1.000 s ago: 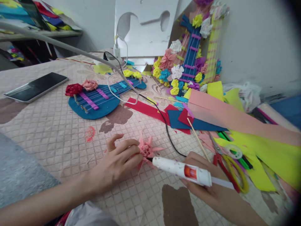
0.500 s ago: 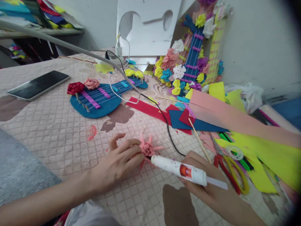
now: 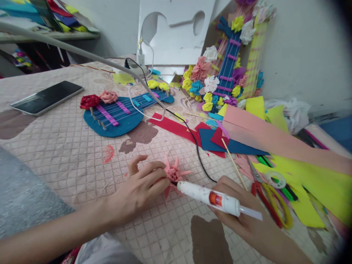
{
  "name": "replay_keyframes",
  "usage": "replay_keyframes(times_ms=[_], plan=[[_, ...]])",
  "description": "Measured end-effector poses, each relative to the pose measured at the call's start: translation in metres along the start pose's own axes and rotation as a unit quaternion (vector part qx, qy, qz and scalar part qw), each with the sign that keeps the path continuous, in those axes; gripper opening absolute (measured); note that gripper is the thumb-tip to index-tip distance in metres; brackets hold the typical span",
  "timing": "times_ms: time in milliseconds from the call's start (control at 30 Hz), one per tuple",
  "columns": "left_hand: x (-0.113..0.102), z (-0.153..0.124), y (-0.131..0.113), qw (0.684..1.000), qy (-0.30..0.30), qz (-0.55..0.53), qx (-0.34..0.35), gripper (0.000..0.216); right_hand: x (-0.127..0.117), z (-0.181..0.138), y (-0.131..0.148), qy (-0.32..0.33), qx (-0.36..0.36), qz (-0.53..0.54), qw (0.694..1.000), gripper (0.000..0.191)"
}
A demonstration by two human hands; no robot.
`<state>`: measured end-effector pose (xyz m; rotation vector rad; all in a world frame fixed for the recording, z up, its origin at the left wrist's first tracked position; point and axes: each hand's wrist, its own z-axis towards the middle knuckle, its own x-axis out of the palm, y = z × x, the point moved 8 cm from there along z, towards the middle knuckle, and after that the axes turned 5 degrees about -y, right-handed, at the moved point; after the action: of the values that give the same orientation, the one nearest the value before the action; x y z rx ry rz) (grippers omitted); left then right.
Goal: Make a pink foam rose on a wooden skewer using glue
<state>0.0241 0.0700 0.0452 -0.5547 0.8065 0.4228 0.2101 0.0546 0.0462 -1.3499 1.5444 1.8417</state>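
A pink paper flower (image 3: 174, 172) with pointed petals lies on the tablecloth in front of me. My left hand (image 3: 145, 183) has its fingertips closed on the flower's left side. In my right hand (image 3: 233, 205) is a white glue gun (image 3: 207, 196), a clear glue stick jutting from its rear. The gun's dark nozzle touches or nearly touches the lower edge of the flower, just by my left fingertips. Beyond my hands rests a blue guitar-shaped piece (image 3: 114, 117) with strings and a red and a pink paper flower on it.
A phone (image 3: 46, 97) lies at the left. A black cord (image 3: 198, 154) runs across the cloth beyond the flower. Scissors (image 3: 271, 198), a tape roll (image 3: 275, 179), a thin stick (image 3: 233, 163) and yellow sheets (image 3: 316, 187) cover the right side. Flower-covered guitars (image 3: 227, 73) lean behind.
The view has shifted slightly. The glue stick's protruding end looks a little shorter behind the gun. Both hands keep nearly the same place.
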Motion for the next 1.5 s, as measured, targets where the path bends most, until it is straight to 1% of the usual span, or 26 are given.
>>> replay_keyframes(times_ms=[200, 367, 533, 667, 833, 1000, 1133, 1333, 1433, 1500], plan=[[0.002, 0.001, 0.002, 1.0, 0.019, -0.013, -0.016, 0.029, -0.002, -0.001, -0.001, 0.001, -0.009, 0.006, 1.0, 0.013], [0.002, 0.002, 0.008, 0.998, 0.017, -0.032, -0.044, 0.026, -0.002, -0.005, -0.006, 0.011, -0.002, 0.039, 0.999, 0.01], [0.005, 0.005, 0.012, 0.996, 0.041, -0.056, -0.058, 0.02, -0.004, -0.005, -0.007, -0.009, -0.012, 0.028, 0.999, 0.01], [0.008, 0.009, 0.016, 0.993, 0.035, -0.078, -0.084, 0.011, -0.004, -0.003, -0.005, -0.02, -0.02, 0.029, 0.999, 0.011], [0.008, 0.011, 0.018, 0.99, 0.021, -0.087, -0.108, 0.009, -0.005, -0.004, -0.006, -0.016, -0.024, 0.03, 0.999, 0.012], [0.008, 0.014, 0.023, 0.986, 0.021, -0.085, -0.145, 0.007, -0.006, -0.008, -0.011, -0.019, -0.02, 0.031, 0.999, 0.012], [0.011, 0.013, 0.029, 0.983, 0.017, -0.088, -0.161, 0.006, -0.01, -0.011, -0.014, -0.044, -0.015, 0.042, 0.998, 0.013], [0.021, 0.011, 0.037, 0.974, 0.012, -0.111, -0.196, 0.008, -0.018, -0.014, -0.013, -0.083, -0.025, 0.019, 0.996, 0.014], [0.021, 0.012, 0.039, 0.973, 0.003, -0.106, -0.204, 0.012, -0.021, -0.015, -0.016, -0.097, -0.004, 0.013, 0.995, 0.019], [0.021, 0.013, 0.038, 0.974, 0.003, -0.103, -0.201, 0.013, -0.026, -0.015, -0.023, -0.131, 0.03, 0.011, 0.991, 0.017]])
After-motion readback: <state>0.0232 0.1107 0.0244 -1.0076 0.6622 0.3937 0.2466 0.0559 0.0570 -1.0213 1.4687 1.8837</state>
